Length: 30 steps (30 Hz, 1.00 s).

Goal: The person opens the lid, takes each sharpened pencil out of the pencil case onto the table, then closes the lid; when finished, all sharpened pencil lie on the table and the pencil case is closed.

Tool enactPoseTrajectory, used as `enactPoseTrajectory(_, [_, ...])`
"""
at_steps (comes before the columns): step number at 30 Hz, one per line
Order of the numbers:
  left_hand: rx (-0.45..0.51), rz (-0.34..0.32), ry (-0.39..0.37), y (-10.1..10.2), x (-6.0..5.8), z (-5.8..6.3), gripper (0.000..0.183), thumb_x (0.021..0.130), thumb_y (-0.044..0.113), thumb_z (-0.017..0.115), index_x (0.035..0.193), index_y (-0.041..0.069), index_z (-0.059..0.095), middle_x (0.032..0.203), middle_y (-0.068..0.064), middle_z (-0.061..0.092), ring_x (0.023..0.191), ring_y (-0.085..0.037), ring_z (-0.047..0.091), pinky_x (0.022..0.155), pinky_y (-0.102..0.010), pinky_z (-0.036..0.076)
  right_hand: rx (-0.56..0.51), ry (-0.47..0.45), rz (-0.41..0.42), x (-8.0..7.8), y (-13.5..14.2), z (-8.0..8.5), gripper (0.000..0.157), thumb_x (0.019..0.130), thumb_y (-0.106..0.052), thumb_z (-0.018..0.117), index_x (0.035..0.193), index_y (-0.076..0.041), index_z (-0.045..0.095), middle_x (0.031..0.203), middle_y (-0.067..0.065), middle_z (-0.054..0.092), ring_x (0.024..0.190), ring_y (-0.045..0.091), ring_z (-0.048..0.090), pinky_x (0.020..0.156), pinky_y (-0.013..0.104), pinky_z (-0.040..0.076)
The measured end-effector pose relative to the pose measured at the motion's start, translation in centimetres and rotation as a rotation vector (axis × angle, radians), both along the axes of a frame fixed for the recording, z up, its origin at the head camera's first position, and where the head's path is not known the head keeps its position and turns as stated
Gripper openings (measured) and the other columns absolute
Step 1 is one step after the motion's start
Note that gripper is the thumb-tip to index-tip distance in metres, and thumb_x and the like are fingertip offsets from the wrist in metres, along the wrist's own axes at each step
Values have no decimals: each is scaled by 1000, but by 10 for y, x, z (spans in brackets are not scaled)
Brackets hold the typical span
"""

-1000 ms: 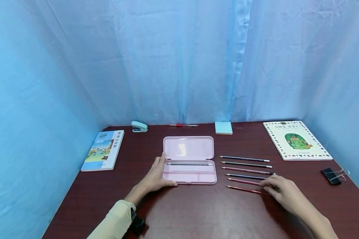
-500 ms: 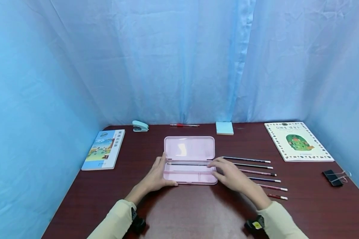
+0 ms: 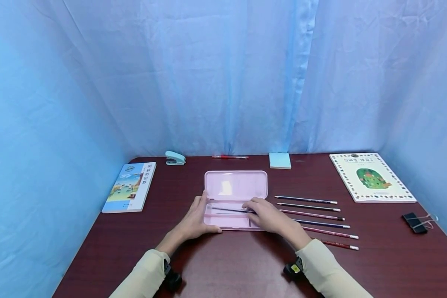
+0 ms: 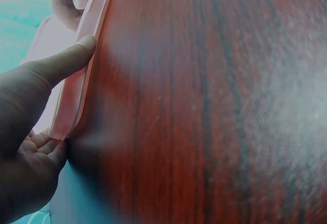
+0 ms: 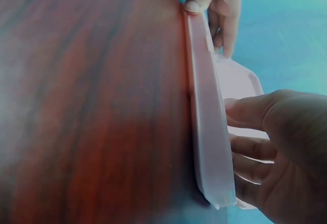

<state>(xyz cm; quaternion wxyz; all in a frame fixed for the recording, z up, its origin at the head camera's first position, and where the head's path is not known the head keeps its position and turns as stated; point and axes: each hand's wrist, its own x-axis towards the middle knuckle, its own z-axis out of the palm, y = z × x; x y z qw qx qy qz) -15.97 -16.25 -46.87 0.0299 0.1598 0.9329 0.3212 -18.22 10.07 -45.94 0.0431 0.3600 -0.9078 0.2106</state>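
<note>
An open pink pencil case [image 3: 236, 185] lies on the table, lid folded back. My left hand [image 3: 193, 221] grips its left end, thumb [image 4: 76, 55] on the front wall and fingers at the end and back. Over the right half of the case, my right hand [image 3: 268, 216] reaches into the long compartment and pinches the right part of a dark pencil [image 3: 231, 210]. That pencil slants slightly across the compartment, its right end hidden by the hand. In the right wrist view, the right fingers [image 5: 250, 147] reach in behind the case's front wall, and the pencil is out of sight.
Several pencils [image 3: 316, 216] lie in a row to the right, partly behind the right forearm. Around the table stand a picture book [image 3: 372, 176], a black binder clip [image 3: 413, 222], a blue notepad [image 3: 279, 160], a red pen [image 3: 230, 157], a stapler [image 3: 175, 157] and another book [image 3: 129, 187].
My right hand has come left from the pencil row into the case and taken hold of the pencil there, which now slants instead of lying straight. The left hand has stayed put.
</note>
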Motion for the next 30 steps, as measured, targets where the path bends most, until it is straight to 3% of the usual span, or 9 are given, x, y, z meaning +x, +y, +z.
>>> enactPoseTrajectory(4, [3, 2, -1, 0, 1, 1, 126, 60, 51, 81, 149, 7, 2, 131, -13, 33, 116, -23, 37, 96, -40, 35, -50, -91, 48, -6, 1, 4, 15, 85, -9, 63, 99, -5, 66, 87, 4, 62, 82, 17, 57, 77, 34, 45])
enactPoseTrajectory(9, [3, -3, 5, 0, 2, 1, 126, 60, 50, 81, 148, 7, 3, 130, -13, 34, 115, -24, 37, 96, -39, 35, -40, -207, 46, -11, 2, 8, 14, 86, -10, 63, 98, -6, 69, 88, 0, 63, 84, 13, 57, 78, 33, 45])
enactPoseTrajectory(13, [1, -5, 12, 1, 1, 1, 126, 60, 50, 81, 148, 7, 3, 131, -13, 34, 115, -23, 37, 96, -39, 35, -24, -239, 43, -12, 4, 12, 15, 86, -11, 63, 99, -7, 70, 89, 0, 64, 84, 13, 58, 78, 33, 46])
enactPoseTrajectory(22, [5, -12, 24, 0, -1, 1, 125, 60, 48, 82, 148, 7, 4, 131, -13, 34, 117, -24, 37, 98, -39, 34, -67, -200, 77, -13, 10, 7, 19, 80, 0, 65, 95, -10, 71, 87, -3, 63, 83, 11, 57, 76, 32, 45])
enactPoseTrajectory(30, [11, -6, 27, 0, -1, -1, 126, 59, 49, 82, 149, 7, 4, 129, -12, 34, 115, -23, 38, 96, -39, 35, -198, -162, 8, -13, 21, 7, 16, 80, -5, 69, 93, -12, 72, 83, -3, 64, 76, 7, 54, 69, 27, 45])
